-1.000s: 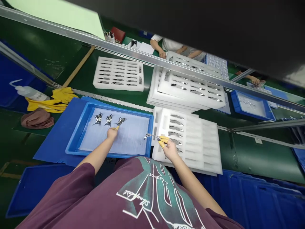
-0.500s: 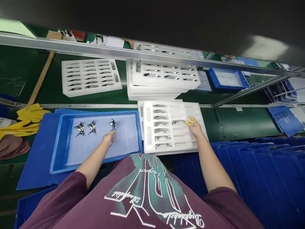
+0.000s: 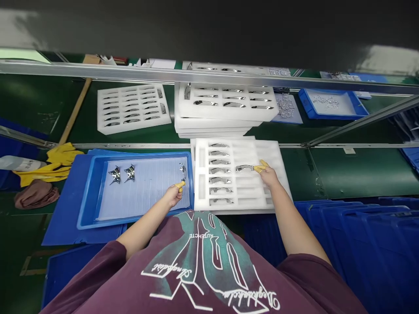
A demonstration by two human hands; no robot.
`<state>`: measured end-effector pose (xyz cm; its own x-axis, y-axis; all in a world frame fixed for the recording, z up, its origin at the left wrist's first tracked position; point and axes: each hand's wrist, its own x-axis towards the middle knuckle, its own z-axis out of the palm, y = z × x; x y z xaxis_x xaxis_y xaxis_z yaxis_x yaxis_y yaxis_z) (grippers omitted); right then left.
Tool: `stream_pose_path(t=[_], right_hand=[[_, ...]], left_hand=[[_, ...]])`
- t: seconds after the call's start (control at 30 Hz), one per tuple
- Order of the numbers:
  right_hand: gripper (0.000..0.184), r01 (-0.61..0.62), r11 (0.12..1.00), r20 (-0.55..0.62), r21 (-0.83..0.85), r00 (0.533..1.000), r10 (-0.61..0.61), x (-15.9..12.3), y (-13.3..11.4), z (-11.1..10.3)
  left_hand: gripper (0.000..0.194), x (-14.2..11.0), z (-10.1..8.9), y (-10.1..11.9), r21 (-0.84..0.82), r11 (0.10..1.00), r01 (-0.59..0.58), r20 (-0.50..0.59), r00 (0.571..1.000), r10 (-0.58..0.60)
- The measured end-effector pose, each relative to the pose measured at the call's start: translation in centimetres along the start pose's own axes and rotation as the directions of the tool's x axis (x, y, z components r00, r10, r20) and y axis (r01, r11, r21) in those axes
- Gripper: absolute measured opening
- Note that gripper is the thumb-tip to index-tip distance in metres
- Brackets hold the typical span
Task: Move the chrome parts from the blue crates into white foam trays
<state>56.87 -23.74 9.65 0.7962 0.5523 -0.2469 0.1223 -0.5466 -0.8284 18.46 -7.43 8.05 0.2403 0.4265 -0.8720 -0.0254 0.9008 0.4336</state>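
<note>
Over the right side of a blue tray, my left hand, with yellow finger covers, pinches a shiny curved metal part. Two star-like shiny metal pieces lie on the tray's pale liner. My right hand, also in yellow finger covers, is closed on the right end of a shiny curved metal piece above the white foam tray. Several similar curved pieces sit in that tray's left column of slots. My right fingertips partly hide the held piece.
Behind a metal rail stand a filled white foam tray and a stack of foam trays. A small blue tray is at the back right. Yellow gloves and a brown cloth lie left. Blue crates stand at the right.
My left hand has moved right across the blue tray with the curved metal part. My right hand stays at the foam tray, its piece showing more of its broad side. The view has shifted slightly.
</note>
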Motion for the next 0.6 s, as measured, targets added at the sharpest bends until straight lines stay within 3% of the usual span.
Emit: stream_pose_path(t=[0.13, 0.33, 0.6], right_hand=[[0.013, 0.086, 0.977, -0.012, -0.197, 0.996, -0.09, 0.0, 1.1, 0.5], [0.011, 0.138, 0.846, 0.017, -0.515, 0.988, -0.15, -0.2, 1.1, 0.6], [0.01, 0.088, 0.604, 0.187, -0.792, 0.977, 0.103, 2.1, -1.7, 0.3]], left_hand=[[0.022, -0.5, 0.6, 0.0, -0.019, 1.0, 0.01, 0.04, 0.999, -0.009], [0.024, -1.5, 0.9, 0.0, -0.022, 1.0, 0.003, 0.064, 0.998, -0.001], [0.023, -2.3, 1.7, -0.2, 0.005, 1.0, 0.004, 0.106, 0.994, -0.005]])
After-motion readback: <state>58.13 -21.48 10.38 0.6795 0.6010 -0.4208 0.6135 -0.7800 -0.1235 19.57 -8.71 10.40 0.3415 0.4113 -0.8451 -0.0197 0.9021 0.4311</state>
